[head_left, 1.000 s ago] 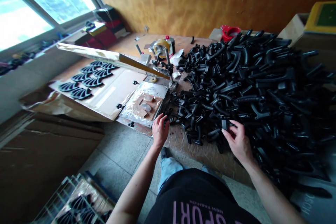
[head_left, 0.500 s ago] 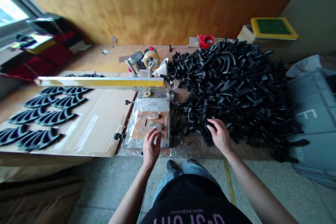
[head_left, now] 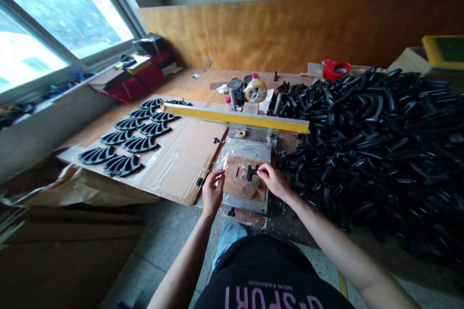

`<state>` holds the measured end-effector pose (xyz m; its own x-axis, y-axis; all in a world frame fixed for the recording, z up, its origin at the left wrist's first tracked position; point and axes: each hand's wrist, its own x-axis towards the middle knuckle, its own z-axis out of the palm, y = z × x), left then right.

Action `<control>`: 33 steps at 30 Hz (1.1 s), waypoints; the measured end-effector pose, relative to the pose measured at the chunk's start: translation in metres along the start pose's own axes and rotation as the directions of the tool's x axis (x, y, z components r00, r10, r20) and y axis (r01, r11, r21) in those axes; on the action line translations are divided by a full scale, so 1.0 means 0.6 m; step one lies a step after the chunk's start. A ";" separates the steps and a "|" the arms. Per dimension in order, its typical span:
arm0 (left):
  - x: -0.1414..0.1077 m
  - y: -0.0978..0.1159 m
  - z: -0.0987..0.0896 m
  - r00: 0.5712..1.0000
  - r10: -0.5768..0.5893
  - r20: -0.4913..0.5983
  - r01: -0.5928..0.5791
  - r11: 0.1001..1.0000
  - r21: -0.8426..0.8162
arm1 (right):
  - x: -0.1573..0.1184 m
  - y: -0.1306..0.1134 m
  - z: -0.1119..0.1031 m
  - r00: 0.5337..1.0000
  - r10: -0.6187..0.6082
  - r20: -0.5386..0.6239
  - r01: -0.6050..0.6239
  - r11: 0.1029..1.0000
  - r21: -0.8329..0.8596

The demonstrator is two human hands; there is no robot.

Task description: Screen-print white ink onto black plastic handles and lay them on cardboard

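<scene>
My right hand (head_left: 274,181) pinches a small black plastic part (head_left: 250,173) by its thin end. The part is above the flat metal plate (head_left: 246,148), over a brown pad (head_left: 232,184) with small raised blocks. Clear film covers part of that plate. At the plate's left edge, my left hand (head_left: 213,193) is raised with thumb and fingers slightly apart, and nothing shows in it. A big heap of black plastic parts (head_left: 348,154) lies to the right of my right hand.
A yellow-sided bar or frame (head_left: 235,117) spans above the plate's far end. Left lies a cardboard sheet (head_left: 184,154) with rows of black fan-shaped parts (head_left: 139,144). Behind stand a yellowish bottle (head_left: 255,91) and a red tape dispenser (head_left: 335,70).
My right hand has come left from the heap to the plate and now holds a black part. My left hand has shifted to the plate's left edge. The view has turned left.
</scene>
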<state>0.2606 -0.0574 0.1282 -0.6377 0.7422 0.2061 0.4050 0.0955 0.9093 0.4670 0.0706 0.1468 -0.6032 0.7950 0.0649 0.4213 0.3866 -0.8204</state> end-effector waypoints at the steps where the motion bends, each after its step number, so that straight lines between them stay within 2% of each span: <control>1: 0.020 -0.001 -0.004 1.000 -0.009 0.006 0.009 1.000 -0.016 | 0.017 -0.007 0.015 1.000 -0.014 0.025 0.016 0.994 -0.107; 4: 0.081 -0.002 -0.016 0.999 -0.009 0.039 0.011 0.999 -0.053 | 0.052 -0.015 0.059 0.994 0.026 0.103 0.023 0.892 -0.451; 7: 0.134 -0.005 -0.035 0.994 0.003 0.109 0.005 0.997 -0.077 | 0.060 -0.013 0.087 0.992 0.040 0.120 0.047 0.763 -0.645; 9: 0.168 -0.003 -0.050 0.988 0.012 0.152 0.003 0.995 -0.100 | 0.058 -0.013 0.096 0.997 0.017 0.074 0.040 0.715 -0.698; 12: 0.221 0.016 -0.066 0.985 0.060 0.160 -0.037 0.989 -0.142 | 0.058 -0.020 0.100 0.999 -0.026 0.029 0.039 0.695 -0.718; 17: 0.294 0.076 -0.062 0.988 0.153 0.034 -0.140 0.959 -0.248 | 0.068 -0.025 0.100 0.988 -0.074 0.132 0.146 0.694 -0.705; 20: 0.312 0.107 -0.056 0.987 0.155 -0.040 -0.159 0.919 -0.361 | 0.071 -0.023 0.093 0.987 -0.061 0.151 0.148 0.715 -0.684; 25: 0.313 0.138 -0.052 0.985 0.168 0.044 -0.130 0.881 -0.455 | 0.074 -0.033 0.091 0.978 -0.112 0.175 0.198 0.752 -0.628; 29: 0.308 0.148 -0.050 0.988 0.151 0.042 -0.119 0.897 -0.426 | 0.074 -0.037 0.122 0.950 -0.261 0.171 0.312 0.795 -0.521; 33: 0.295 0.150 -0.052 0.990 0.109 0.092 -0.058 0.896 -0.440 | 0.057 -0.033 0.152 0.922 -0.265 0.281 0.377 0.774 -0.509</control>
<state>0.1637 0.0618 0.2580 -0.5264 0.8062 0.2700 0.1118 -0.2492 0.9620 0.3762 0.0478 0.1133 -0.8583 0.4995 0.1176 0.4430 0.8370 -0.3214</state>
